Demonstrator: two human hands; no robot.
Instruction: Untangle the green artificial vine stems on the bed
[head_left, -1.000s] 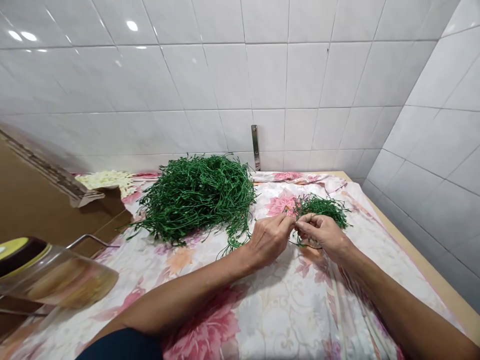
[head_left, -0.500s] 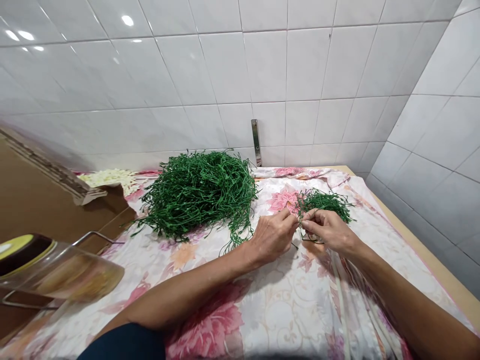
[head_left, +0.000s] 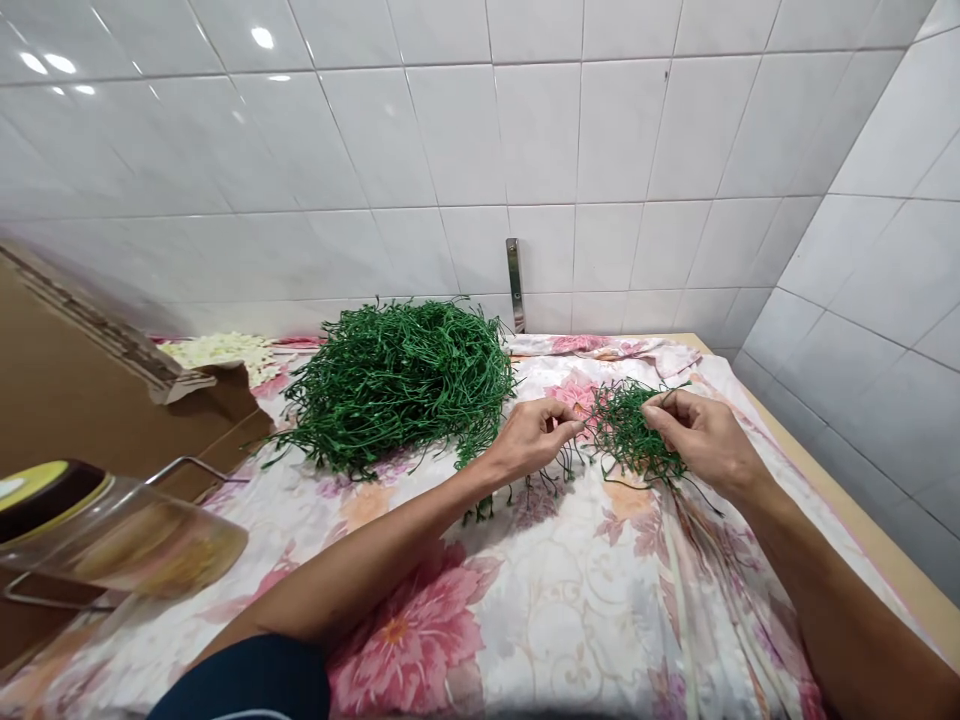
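Thin green stems [head_left: 561, 468] hang below my left hand [head_left: 532, 436], whose thumb and fingertips are pinched on them. My right hand [head_left: 701, 440] is closed in a pinch too, at the right side of a small green bunch of stems [head_left: 626, 425]. Stem ends show around its fingertips, though the fingers cover most of what they hold. The two hands are apart, with the small bunch between them. Left of the hands a large heap of green stems [head_left: 405, 385] lies on the flowered cloth [head_left: 555, 600].
At the left stand a torn cardboard box [head_left: 97, 380] and a clear jar [head_left: 150, 540] with a yellow and brown lid. Pale cream pieces [head_left: 221, 350] lie behind the box. A metal strip [head_left: 514, 285] is on the tiled wall [head_left: 540, 130]. Pale strands [head_left: 682, 600] lie at the right.
My hands were together at the small bunch. They have moved apart, the left a little to the left and the right to the right. More stems show between and below them now.
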